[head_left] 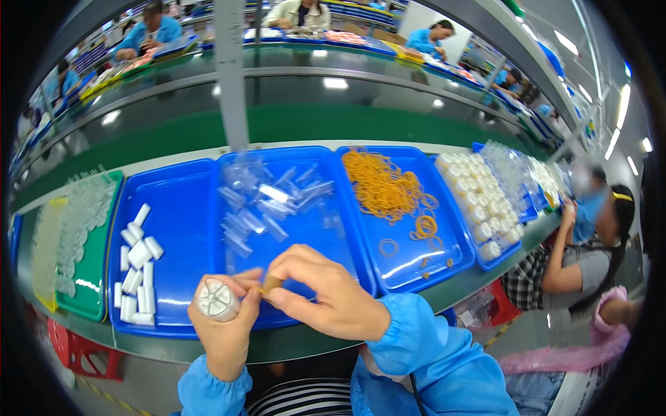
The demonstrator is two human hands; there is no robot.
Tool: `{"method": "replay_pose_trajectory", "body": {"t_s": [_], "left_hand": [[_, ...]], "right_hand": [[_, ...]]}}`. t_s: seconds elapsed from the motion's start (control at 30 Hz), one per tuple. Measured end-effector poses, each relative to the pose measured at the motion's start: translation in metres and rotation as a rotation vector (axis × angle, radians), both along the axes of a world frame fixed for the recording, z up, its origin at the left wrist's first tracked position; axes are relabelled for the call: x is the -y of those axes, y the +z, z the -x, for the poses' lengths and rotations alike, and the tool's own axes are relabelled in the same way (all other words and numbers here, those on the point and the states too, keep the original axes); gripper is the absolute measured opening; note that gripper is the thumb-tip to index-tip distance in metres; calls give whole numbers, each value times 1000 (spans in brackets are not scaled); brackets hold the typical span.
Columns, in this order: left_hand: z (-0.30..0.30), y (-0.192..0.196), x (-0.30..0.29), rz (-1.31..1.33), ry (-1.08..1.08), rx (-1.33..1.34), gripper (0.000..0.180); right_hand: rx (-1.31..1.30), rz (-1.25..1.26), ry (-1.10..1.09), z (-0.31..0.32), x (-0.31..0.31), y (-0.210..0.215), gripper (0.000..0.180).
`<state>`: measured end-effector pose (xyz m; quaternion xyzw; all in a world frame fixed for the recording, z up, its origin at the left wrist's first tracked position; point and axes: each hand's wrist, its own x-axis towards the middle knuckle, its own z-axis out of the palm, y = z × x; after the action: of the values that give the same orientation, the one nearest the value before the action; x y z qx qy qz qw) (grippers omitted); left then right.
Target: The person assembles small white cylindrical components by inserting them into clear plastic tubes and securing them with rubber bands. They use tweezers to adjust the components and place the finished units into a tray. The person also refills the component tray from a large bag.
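My left hand [227, 343] is closed round a white cylinder [218, 302] whose round end, split into wedge-shaped segments, faces up. Close beside it, my right hand [331, 297] pinches an orange rubber band [263, 290], mostly hidden by the fingers. The fingertips of both hands meet there. Behind them, clear plastic pieces [272, 197] lie scattered in a blue tray [333, 263]. Several short white tubes [140, 254] rest in the blue tray [177, 191] to the left. A heap of orange rubber bands [380, 184] fills much of the tray to the right.
Clear parts [89, 215] lie in a green tray [94, 295] at far left. White round pieces [475, 194] fill a tray at right, beside a seated person [572, 260]. A metal post [231, 76] rises behind the trays. Red stools [82, 350] stand below the table edge.
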<state>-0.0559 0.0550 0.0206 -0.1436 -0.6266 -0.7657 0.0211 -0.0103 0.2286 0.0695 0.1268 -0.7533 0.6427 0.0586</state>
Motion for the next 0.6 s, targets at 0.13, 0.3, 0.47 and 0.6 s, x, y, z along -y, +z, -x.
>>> {"method": "replay_pose_trajectory", "body": {"t_s": [0.13, 0.3, 0.47, 0.6], "left_hand": [[-4, 10, 20, -42, -134, 245, 20], [-16, 16, 34, 6, -503, 399, 20], [-11, 17, 36, 465, -549, 6, 34], [0, 25, 60, 218, -399, 214, 29]], "right_hand": [[110, 456, 62, -1, 14, 1, 19], [-415, -393, 52, 14, 9, 1, 55], [-317, -771, 348, 19, 7, 21, 57], [-246, -1004, 232, 17, -18, 15, 50]]}}
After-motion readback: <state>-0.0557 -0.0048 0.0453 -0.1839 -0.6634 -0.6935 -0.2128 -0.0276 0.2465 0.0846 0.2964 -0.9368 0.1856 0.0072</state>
